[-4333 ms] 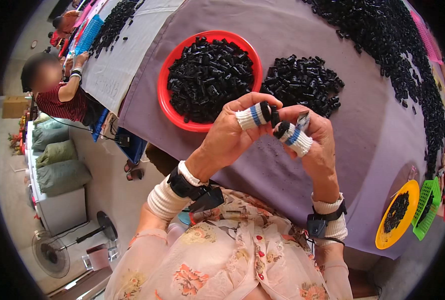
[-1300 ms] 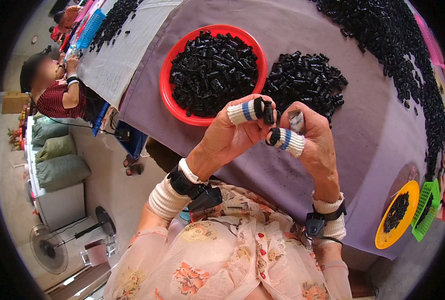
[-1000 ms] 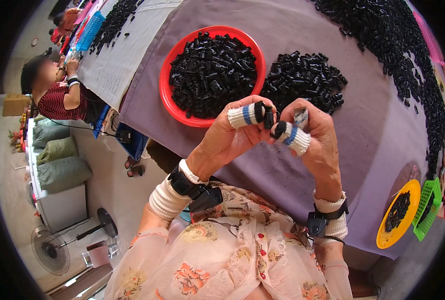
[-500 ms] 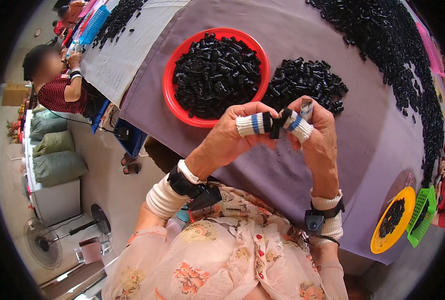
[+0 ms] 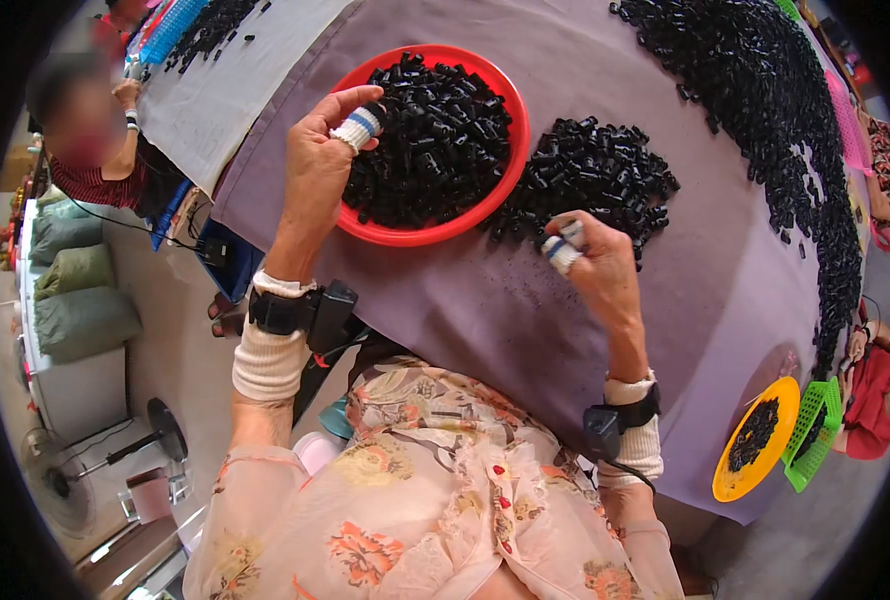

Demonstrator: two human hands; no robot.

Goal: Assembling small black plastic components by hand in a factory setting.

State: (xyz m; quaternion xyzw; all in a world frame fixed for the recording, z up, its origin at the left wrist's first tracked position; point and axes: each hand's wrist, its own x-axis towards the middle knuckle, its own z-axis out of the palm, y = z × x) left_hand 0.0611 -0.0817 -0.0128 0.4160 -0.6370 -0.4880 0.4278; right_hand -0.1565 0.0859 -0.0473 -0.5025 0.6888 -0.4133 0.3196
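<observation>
My left hand (image 5: pixel 317 160) reaches over the left side of a red basin (image 5: pixel 522 140) heaped with small black plastic parts (image 5: pixel 430 150). Its thumb wears a white knitted cover with a blue stripe, and the forefinger is stretched out. No part shows clearly between them. At the near edge of a loose pile of the same parts (image 5: pixel 605 175), my right hand (image 5: pixel 605 270) is closed, fingers curled in. A striped knitted cover and a small greyish strip show at its fingertips; what it grips is too small to tell.
A long heap of black parts (image 5: pixel 765 110) runs down the table's right side. A yellow plate (image 5: pixel 730 480) and a green basket (image 5: pixel 803 470) stand at the near right corner. A co-worker (image 5: pixel 95 160) sits at a white-covered table on the left; another person's red sleeve (image 5: pixel 880 400) is at right.
My hands, earlier together around a small black part before the basin, have parted. The left moved up and left over the basin; the right moved slightly down beside the pile.
</observation>
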